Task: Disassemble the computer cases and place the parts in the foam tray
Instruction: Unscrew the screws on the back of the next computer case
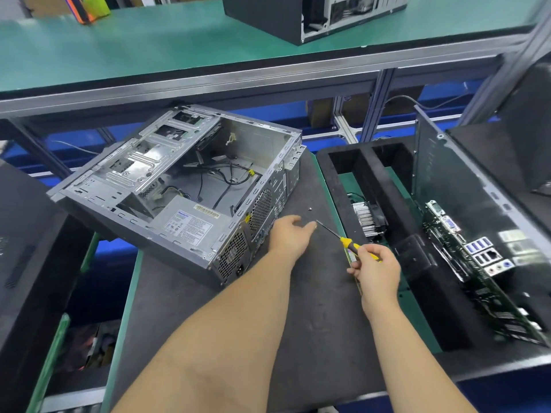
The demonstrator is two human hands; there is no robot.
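Two hands (mat's edge) beside case [179,186]

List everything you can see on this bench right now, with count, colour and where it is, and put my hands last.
open computer case: one, grey metal, on the dark mat, left of centre
power supply: one, grey, in the case's near corner
loose screw: one, silver, on the mat beside the case
work mat: one, dark grey, under the case
foam tray: one, black, right of the mat
heatsink with fan: one, silver and black, in a tray slot
motherboard: one, green, standing in the tray's right slot
second case: one, black, on the green upper shelf
screwdriver: one, yellow and black handle
right hand: grips the screwdriver
left hand: by the case's rear, at the screwdriver's tip
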